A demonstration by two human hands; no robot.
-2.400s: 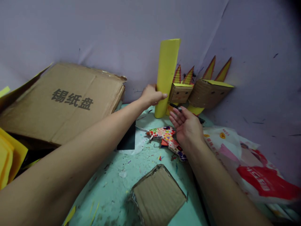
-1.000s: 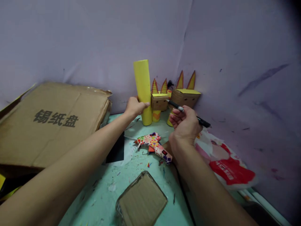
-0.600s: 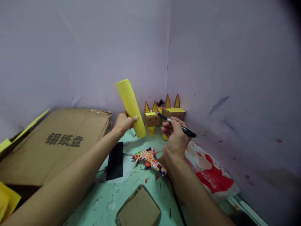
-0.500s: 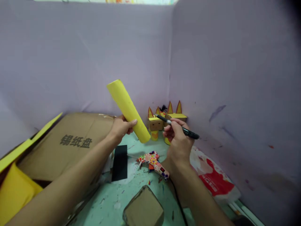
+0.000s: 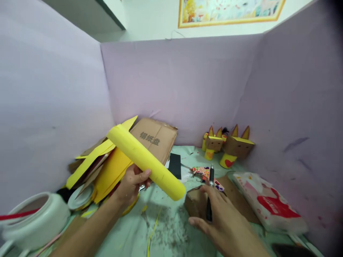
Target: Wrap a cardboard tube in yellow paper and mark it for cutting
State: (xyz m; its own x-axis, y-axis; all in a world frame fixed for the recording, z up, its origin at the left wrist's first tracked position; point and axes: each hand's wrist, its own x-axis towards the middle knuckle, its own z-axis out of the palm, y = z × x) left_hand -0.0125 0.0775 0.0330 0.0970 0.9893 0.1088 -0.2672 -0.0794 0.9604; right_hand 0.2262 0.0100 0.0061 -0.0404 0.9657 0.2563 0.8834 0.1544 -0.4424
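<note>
My left hand (image 5: 135, 184) is wrapped round the lower middle of a long yellow paper tube (image 5: 146, 159), held tilted above the table. A black pen (image 5: 211, 175) is tucked among the fingers of my right hand (image 5: 221, 214), pointing away from me. The thumb and fingers of that hand spread around a small brown cardboard block (image 5: 197, 201); whether they touch it I cannot tell. Behind the pen lies a flower-patterned glue gun (image 5: 199, 171), partly covered by the hand.
Cardboard animal figures (image 5: 238, 146) stand in the back right corner. A packet of tissues (image 5: 270, 203) lies at the right. Flattened cardboard (image 5: 155, 137), yellow sheets (image 5: 112, 175) and a white pot (image 5: 37, 221) fill the left. Lilac partitions (image 5: 174, 89) enclose the table (image 5: 166, 228).
My view has tilted and turned left. My right hand has lowered from the raised pen pose to the cardboard block, its fingers opening wider with the pen kept. The tube stays in my left hand.
</note>
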